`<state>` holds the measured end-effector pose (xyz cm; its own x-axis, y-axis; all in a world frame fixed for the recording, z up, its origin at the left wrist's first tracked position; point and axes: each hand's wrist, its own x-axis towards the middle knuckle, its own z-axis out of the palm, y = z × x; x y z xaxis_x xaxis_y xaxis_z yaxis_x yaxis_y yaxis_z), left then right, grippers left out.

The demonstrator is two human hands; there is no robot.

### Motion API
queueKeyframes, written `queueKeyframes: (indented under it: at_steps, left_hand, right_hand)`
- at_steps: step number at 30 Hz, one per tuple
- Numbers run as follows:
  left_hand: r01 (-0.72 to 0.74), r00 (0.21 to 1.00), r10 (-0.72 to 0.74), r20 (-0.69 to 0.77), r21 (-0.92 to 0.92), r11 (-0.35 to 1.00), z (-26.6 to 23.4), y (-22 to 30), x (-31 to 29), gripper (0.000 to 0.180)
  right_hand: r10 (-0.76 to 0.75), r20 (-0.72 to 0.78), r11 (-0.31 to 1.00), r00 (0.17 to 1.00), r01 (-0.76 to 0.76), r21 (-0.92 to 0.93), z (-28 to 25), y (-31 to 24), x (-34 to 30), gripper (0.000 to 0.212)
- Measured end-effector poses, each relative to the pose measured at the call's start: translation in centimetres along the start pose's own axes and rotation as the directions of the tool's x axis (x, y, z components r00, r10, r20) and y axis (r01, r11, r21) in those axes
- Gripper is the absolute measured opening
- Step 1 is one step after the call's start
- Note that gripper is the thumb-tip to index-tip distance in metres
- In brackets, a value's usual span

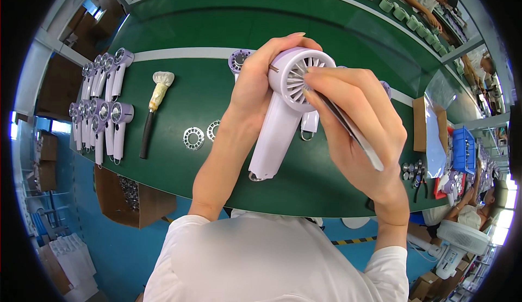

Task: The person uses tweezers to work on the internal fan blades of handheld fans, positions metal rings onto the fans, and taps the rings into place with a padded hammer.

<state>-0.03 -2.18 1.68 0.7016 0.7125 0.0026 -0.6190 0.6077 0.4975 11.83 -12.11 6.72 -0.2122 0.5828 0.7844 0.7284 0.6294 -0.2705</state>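
A lavender handheld fan (275,141) hangs over the green table, head up and handle slanting down toward me. My left hand (253,84) is wrapped around the fan's head and upper handle. Pinched in my right hand (370,117) is a flat metal tool, seemingly tweezers (354,137), its tip end hidden by my fingers. My right fingertips touch the fan's silver grille (298,82). Just left of my left forearm lie two silver slotted rings (186,139), one partly covered by the arm. Another purple fan head (240,59) shows behind my left hand.
Several lavender fans (120,114) lie in two rows at the left. Beside them is a black-handled tool (147,133) with a wrapped head. A cardboard box (420,123), blue crate (464,150) and pliers (418,177) are at right. Co-workers sit beyond.
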Motion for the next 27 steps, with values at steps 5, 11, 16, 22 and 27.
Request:
queueKeyframes:
  at_steps: [5,11,16,22,27]
  left_hand:
    - [0.013,1.000,-0.013,0.021,-0.002,1.000,-0.3,0.1,0.0,0.027]
    - [-0.054,0.998,0.055,-0.003,0.085,0.995,-0.3,-0.1,-0.1,0.027]
    - [-0.064,0.997,0.068,-0.030,0.112,0.992,-0.4,-0.4,0.2,0.028]
    - [-0.080,0.996,0.082,-0.026,0.080,0.994,-1.1,0.5,0.4,0.027]
    - [-0.065,0.998,0.066,0.009,-0.064,0.996,-2.4,1.3,1.0,0.026]
  right_hand:
    - [0.052,0.085,0.998,0.995,-0.050,-0.026,-0.8,-0.3,0.6,0.017]
    - [0.119,0.113,0.992,0.986,-0.115,-0.044,-1.0,-0.6,0.9,0.015]
    - [0.106,0.147,0.982,0.983,-0.080,-0.170,-1.0,-0.7,0.9,0.015]
    - [0.068,0.013,0.994,0.998,-0.067,-0.082,-1.7,-0.9,0.5,0.022]
    - [0.070,-0.115,0.996,0.991,-0.077,-0.053,-3.4,-1.5,-0.3,0.024]
